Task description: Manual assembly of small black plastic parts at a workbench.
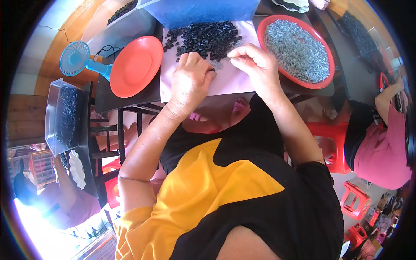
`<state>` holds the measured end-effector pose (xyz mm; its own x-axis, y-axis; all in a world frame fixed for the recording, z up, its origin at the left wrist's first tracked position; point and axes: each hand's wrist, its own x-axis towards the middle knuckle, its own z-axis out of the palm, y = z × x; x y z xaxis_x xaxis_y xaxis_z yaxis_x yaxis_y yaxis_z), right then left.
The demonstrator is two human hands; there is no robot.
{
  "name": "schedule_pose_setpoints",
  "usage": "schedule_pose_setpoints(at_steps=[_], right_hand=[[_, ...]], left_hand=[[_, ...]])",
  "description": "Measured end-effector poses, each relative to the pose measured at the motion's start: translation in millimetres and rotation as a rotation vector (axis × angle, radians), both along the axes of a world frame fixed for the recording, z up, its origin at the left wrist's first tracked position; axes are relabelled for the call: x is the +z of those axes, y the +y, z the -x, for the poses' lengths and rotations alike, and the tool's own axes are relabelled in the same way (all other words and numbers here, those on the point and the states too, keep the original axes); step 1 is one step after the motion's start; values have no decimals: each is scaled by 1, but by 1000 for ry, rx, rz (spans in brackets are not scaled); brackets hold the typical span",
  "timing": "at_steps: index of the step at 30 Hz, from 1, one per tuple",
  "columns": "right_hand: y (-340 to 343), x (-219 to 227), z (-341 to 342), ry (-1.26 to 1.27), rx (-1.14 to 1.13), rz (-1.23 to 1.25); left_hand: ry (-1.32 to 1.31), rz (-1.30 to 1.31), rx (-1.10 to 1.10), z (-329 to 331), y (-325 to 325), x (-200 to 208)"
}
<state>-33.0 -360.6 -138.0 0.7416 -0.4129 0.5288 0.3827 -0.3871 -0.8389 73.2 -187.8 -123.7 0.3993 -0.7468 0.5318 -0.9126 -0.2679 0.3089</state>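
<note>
My left hand [190,80] is closed, its thumb and fingertips pinching a small black piece [211,70] above the pale pink sheet [208,86]. Facing it, my right hand [259,69] is closed in a pinch; a tiny clear bit seems to show at the fingertips, too small to name. Just beyond both hands lies a loose pile of small black parts [201,38] on the sheet. To the right of my right hand, a red oval basin [330,71] holds a heap of small clear parts [297,50].
A blue translucent bin [199,12] stands behind the pile. At left are an orange-red plate [134,65] and a small blue fan [76,58]. Co-workers sit on both sides, one in a pink top [385,147]. A clear box [52,117] of dark parts is at far left.
</note>
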Motion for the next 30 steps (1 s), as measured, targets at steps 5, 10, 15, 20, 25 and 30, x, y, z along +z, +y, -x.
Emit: schedule_pose_setpoints(at_steps=[5,10,15,20,25,30], right_hand=[[8,3,-3,19,4,38],[17,14,-5,117,81,-99],[24,22,-8,195,173,-207],[38,20,-6,11,39,223],[42,13,-5,-74,-33,331],[34,25,0,-12,30,243]], left_hand=[[-40,65,15,-1,-1,-6],[690,176,-3,12,3,8],[1213,306,-7,19,4,13],[1495,491,-5,24,8,13],[1541,497,-21,30,9,20],[1572,363,-123,13,10,24]])
